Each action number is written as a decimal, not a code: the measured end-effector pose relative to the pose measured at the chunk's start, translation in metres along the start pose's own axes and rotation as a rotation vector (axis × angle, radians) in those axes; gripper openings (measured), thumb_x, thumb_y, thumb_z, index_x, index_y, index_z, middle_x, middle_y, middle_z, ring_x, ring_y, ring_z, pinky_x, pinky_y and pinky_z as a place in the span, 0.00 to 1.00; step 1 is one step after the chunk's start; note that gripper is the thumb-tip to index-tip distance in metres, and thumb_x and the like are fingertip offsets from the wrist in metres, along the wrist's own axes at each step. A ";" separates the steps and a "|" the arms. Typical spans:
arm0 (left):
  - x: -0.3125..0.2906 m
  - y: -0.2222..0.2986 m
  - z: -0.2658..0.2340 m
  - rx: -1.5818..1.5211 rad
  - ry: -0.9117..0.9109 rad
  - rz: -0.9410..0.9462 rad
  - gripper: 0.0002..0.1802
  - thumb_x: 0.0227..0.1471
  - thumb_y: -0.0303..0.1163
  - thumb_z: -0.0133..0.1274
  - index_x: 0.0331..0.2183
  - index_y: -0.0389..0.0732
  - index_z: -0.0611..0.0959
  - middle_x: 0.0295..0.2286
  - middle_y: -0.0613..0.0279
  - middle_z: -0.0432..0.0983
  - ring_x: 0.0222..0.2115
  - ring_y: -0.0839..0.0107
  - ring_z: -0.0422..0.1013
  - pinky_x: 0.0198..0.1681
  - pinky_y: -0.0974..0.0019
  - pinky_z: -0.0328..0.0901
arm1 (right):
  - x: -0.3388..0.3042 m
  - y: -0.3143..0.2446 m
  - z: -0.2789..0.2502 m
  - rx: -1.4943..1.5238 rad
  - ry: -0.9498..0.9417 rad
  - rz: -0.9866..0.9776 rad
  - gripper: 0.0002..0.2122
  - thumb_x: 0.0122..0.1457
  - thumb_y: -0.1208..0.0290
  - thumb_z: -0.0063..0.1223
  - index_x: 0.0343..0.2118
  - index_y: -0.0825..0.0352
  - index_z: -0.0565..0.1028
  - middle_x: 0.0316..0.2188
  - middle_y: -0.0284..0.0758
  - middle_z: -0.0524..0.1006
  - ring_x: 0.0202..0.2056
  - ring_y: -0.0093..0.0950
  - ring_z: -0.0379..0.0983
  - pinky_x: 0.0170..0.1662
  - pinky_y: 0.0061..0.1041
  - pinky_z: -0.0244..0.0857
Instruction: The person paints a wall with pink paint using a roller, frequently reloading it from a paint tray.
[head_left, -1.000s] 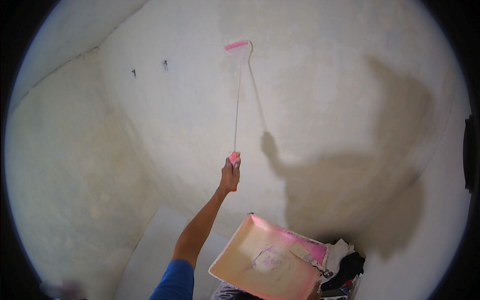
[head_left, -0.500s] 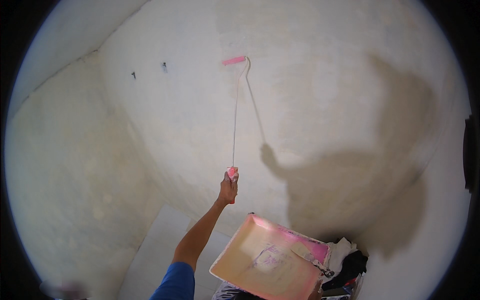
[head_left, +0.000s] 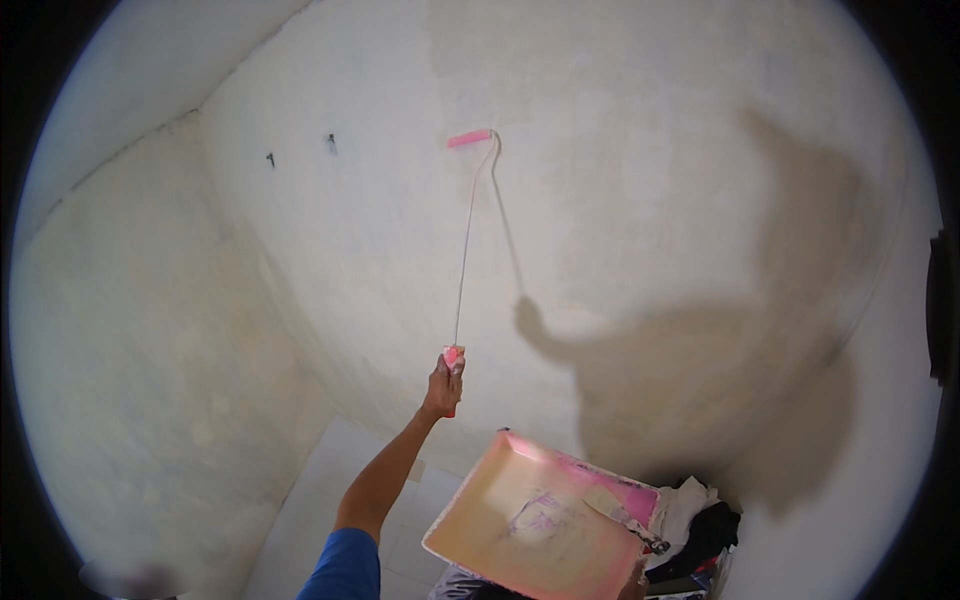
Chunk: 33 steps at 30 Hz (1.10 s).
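Note:
My left hand (head_left: pixel 444 386) is closed round the pink-and-white handle of a paint roller (head_left: pixel 469 139), its arm stretched forward. The pink roller sleeve rests on the pale wall (head_left: pixel 380 230), at the top of a long thin metal rod. Below and to the right is a wide paint tray (head_left: pixel 490 520), stained pink and cream. A scraper-like tool (head_left: pixel 625 518) lies across its right side. Only a sliver of my right hand (head_left: pixel 636 584) shows at the tray's near right edge, holding the tray; its fingers are mostly hidden.
Two dark fittings (head_left: pixel 331 143) stick out of the wall to the left of the roller. Black and white cloths (head_left: pixel 708 535) are heaped right of the tray. Pale floor tiles (head_left: pixel 335 470) meet the wall at lower left. My shadow (head_left: pixel 700 370) falls on the wall.
My left hand has drawn the roller slightly downward along the wall, the handle shifting a little left. The tray stays nearly where it was.

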<state>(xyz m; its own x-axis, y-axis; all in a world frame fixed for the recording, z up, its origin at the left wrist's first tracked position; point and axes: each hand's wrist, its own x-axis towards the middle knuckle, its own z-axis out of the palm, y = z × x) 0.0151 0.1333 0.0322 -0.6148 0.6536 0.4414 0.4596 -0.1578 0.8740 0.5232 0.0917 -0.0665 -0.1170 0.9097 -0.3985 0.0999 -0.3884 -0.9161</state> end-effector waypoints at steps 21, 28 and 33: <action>0.233 0.218 -0.131 0.135 0.005 0.112 0.20 0.52 0.49 0.43 0.32 0.40 0.65 0.16 0.67 0.62 0.12 0.81 0.60 0.13 0.74 0.61 | 0.013 -0.049 0.008 -0.049 0.000 0.031 0.31 0.56 0.44 0.36 0.45 0.75 0.67 0.37 0.43 0.74 0.36 0.33 0.71 0.36 0.29 0.66; 0.218 0.190 -0.117 0.233 0.083 0.102 0.24 0.53 0.54 0.38 0.29 0.40 0.65 0.11 0.68 0.61 0.09 0.78 0.59 0.10 0.72 0.59 | 0.015 -0.050 0.011 -0.060 -0.009 0.038 0.31 0.56 0.44 0.36 0.45 0.75 0.67 0.37 0.43 0.74 0.36 0.33 0.71 0.36 0.29 0.66; 0.178 0.160 -0.093 0.147 0.040 0.025 0.26 0.51 0.56 0.38 0.35 0.41 0.68 0.11 0.69 0.60 0.09 0.80 0.58 0.10 0.73 0.57 | 0.014 -0.051 0.010 -0.068 -0.007 0.040 0.31 0.56 0.44 0.36 0.45 0.75 0.67 0.37 0.43 0.74 0.36 0.33 0.71 0.35 0.29 0.66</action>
<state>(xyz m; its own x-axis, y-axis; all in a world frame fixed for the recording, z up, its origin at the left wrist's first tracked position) -0.0802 0.1557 0.2692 -0.6257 0.6204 0.4728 0.5621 -0.0616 0.8248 0.5066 0.1230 -0.0259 -0.1187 0.8923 -0.4356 0.1718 -0.4136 -0.8941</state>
